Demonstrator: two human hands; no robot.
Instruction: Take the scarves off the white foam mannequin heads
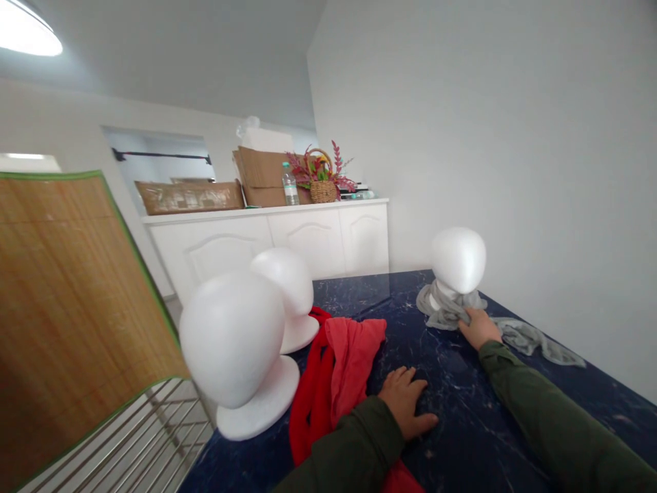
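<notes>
Reaching out across the dark blue marbled surface (462, 424), I am working with both bare hands in green sleeves. My right hand (478, 327) is stretching toward the far foam head (458, 260), and its fingers are closing on the grey scarf (452, 311) that is wrapped around the neck of that head; the fingertips themselves are buried in the folds, so I cannot tell how tightly they are pinching. One loose end of the scarf is trailing off to the right along the surface, lying flat near the wall (513, 137). My left hand (408, 404) is resting palm down on the surface with its fingers spread apart and holding nothing, just beside the red scarf (339, 370), which is lying bunched in a long heap and running under my left sleeve. Two more foam heads are standing to the left of that red heap: the nearest foam head (233, 342) is sitting at the surface edge on its round base, and the middle foam head (287, 284) is standing just behind it, touching the red cloth at its base. A bamboo screen (66, 301) with green edging is leaning at the left above a metal rack (144, 438). Further back, a white cabinet (267, 239) is carrying cardboard boxes (261, 178), a water bottle (290, 185) and a flower basket (322, 179).
</notes>
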